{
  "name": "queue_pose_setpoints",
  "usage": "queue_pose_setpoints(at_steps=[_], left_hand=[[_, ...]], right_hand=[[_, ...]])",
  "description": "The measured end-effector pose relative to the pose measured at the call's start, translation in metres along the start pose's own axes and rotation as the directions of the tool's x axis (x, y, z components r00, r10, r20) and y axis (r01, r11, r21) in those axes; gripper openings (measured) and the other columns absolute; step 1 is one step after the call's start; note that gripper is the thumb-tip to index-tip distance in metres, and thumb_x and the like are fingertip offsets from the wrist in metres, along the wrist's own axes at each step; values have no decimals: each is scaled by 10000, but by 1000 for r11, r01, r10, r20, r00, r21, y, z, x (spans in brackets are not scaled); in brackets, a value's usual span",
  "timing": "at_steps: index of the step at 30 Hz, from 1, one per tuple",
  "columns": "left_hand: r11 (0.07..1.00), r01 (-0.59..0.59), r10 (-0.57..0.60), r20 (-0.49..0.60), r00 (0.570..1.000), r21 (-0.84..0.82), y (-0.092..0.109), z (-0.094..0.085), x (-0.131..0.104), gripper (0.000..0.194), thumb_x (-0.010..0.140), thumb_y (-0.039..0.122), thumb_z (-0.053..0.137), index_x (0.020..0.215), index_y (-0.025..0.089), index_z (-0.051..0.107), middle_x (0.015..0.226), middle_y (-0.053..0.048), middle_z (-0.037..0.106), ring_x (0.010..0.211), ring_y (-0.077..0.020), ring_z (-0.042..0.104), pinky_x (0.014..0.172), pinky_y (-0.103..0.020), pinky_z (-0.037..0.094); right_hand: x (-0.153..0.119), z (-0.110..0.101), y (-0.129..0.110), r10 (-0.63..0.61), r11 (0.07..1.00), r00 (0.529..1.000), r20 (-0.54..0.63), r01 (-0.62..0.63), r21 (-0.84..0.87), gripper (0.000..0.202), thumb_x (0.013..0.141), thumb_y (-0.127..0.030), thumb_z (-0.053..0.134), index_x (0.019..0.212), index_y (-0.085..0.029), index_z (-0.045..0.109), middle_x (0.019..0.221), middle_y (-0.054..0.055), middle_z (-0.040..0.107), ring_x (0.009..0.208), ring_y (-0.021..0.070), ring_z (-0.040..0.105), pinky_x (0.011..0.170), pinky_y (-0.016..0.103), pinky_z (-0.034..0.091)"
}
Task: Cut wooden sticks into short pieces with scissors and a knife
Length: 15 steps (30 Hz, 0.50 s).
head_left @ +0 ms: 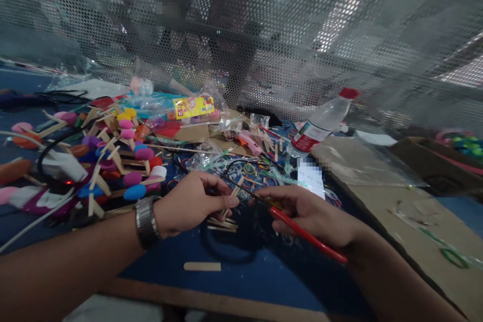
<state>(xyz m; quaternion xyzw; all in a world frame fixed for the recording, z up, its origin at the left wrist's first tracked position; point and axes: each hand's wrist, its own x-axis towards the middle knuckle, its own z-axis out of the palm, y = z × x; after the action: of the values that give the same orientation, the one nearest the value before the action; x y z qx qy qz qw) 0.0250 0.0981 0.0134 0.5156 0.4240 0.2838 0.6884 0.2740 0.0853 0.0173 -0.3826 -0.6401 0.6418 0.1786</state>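
Note:
My left hand [196, 201], with a metal watch at the wrist, pinches thin wooden sticks [237, 190] between thumb and fingers. Just to its right, my right hand [309, 211] is closed round a red-handled tool [302, 231], its dark tip pointing left toward the sticks. Several short wooden pieces [222, 225] lie on the blue table [158, 274] beneath my left hand. Nearer the front edge rests one flat wooden stick [202, 266] with a rounded left end.
Colourful pieces with wooden sticks [132, 179] are heaped at the left, among cables. Rubber bands [245, 168] and plastic packets [193, 106] lie behind my hands. A tilted bottle [320, 122] and a cardboard box [433, 161] are at the right, before a perforated screen [287, 35].

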Motion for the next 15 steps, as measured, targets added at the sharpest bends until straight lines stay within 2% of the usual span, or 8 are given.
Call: queue_pose_setpoints(at_steps=[7, 15], left_hand=[[1000, 16, -15, -24, 1000, 11, 0, 1, -1, 198, 732, 259, 794, 715, 128, 647, 623, 26, 635, 550, -111, 604, 592, -254, 496], [999, -9, 10, -39, 999, 36, 2, 1, 0, 198, 707, 258, 817, 707, 136, 661, 609, 23, 644, 563, -107, 590, 585, -236, 463]], right_hand=[[1, 2, 1, 14, 1000, 999, -44, -13, 11, 568, 777, -457, 800, 1246, -170, 661, 809, 3, 643, 635, 112, 516, 554, 215, 422], [0, 4, -1, 25, 999, 999, -47, -24, 24, 544, 774, -442, 805, 1232, -179, 671, 820, 12, 666, 673, 142, 574, 595, 240, 472]])
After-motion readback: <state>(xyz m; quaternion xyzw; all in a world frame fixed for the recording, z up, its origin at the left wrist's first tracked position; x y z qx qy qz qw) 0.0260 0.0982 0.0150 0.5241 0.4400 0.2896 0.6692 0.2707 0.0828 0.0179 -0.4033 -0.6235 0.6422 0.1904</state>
